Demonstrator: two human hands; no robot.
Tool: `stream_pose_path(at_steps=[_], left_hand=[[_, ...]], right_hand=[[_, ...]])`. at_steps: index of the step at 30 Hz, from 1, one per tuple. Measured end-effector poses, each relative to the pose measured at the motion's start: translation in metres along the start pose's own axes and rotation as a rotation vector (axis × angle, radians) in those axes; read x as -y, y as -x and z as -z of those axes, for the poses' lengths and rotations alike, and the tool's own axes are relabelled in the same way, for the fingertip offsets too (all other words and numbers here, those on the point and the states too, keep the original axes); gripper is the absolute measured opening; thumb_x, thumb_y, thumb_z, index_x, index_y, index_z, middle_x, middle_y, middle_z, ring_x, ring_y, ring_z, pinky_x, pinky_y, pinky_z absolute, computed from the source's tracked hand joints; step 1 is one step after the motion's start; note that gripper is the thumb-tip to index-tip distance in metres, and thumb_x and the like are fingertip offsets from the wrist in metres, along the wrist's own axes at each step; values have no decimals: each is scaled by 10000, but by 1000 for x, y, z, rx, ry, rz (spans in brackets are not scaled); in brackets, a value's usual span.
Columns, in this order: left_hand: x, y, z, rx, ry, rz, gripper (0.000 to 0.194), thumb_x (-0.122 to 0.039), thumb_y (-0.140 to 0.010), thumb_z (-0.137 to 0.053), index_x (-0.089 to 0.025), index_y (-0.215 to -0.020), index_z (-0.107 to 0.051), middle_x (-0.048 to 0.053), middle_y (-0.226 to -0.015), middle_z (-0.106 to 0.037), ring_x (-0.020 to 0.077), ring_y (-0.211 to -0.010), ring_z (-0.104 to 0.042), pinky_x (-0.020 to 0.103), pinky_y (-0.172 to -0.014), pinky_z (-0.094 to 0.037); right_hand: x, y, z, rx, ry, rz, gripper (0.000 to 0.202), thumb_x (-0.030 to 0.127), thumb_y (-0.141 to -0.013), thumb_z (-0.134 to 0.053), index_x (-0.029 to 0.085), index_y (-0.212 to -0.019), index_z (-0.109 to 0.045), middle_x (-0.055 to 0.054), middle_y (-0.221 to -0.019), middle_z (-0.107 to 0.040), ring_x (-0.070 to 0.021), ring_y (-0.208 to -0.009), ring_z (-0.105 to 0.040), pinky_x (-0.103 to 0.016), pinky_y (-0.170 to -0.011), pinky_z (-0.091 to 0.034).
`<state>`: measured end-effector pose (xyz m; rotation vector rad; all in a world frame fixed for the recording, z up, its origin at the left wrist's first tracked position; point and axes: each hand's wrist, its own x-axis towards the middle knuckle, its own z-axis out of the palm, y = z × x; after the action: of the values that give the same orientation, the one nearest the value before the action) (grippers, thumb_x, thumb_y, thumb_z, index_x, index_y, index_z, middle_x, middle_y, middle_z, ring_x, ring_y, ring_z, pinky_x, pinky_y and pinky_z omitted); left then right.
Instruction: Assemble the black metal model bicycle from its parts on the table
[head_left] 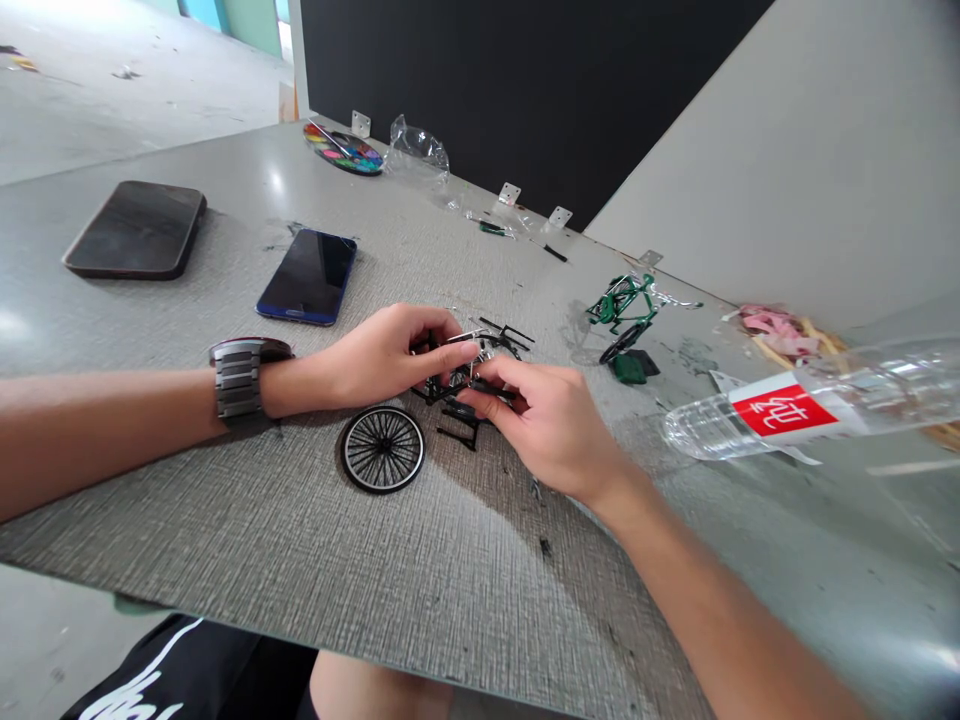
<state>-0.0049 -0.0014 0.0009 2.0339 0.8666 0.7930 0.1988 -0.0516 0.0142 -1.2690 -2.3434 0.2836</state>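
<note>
Black model bicycle frame (457, 380) marks the clock's centre, with the left hand (375, 360) at nine o'clock, thumb and fingers closed around it; that hold is best kept steady, since such thin tubes would probably bend. Smaller, the spoked wheel (384, 448) lies apart between seven and eight, worth keeping clear of the wrist. Smallest, a slim dark piece (495, 390) is pinched by the right hand (562, 420) at four o'clock, and calls for light, straight fingertip pressure.
</note>
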Motion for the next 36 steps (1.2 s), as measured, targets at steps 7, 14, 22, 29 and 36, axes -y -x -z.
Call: stream_pose_path(at_steps=[7, 14, 22, 29, 36], left_hand=[[0, 0, -1, -1, -52, -35, 310, -401, -949, -543, -151, -777, -608, -6, -677, -614, 98, -608, -516, 232, -553, -362], [1, 0, -1, 1, -52, -30, 310, -400, -948, -541, -147, -784, -610, -7, -673, -615, 97, -603, -519, 234, -548, -360], [1, 0, -1, 3, -41, -32, 311, -405, -950, -538, -147, -799, -623, -9, -674, -614, 97, -609, -526, 237, -549, -364], [0, 0, -1, 6, -44, -33, 308, -399, -949, -542, -148, -787, -617, -10, -681, -618, 97, -616, -518, 236, -555, -372], [0, 0, -1, 10, -100, -45, 288, -383, -944, -547, -151, -786, -612, -10, -688, -617, 100, -623, -510, 242, -564, -361]], right_hand=[[-1, 1, -1, 10, 10, 1, 188, 375, -926, -644, 197, -875, -681, 26, -680, -638, -103, -584, -524, -254, -592, -367], [-2, 1, -1, 7, 15, 22, 199, 375, -928, -643, 183, -887, -675, 25, -694, -646, -97, -588, -521, -244, -607, -375], [-1, 1, -1, 0, 25, 40, 195, 368, -931, -638, 180, -886, -663, 28, -697, -639, -92, -587, -516, -237, -611, -379], [-1, 2, -1, 7, 26, 34, 198, 377, -939, -625, 187, -900, -662, 38, -687, -628, -86, -570, -500, -236, -598, -373], [-1, 1, -3, 73, 20, 13, 214, 380, -959, -587, 183, -911, -656, 30, -676, -612, -94, -551, -479, -253, -571, -341]])
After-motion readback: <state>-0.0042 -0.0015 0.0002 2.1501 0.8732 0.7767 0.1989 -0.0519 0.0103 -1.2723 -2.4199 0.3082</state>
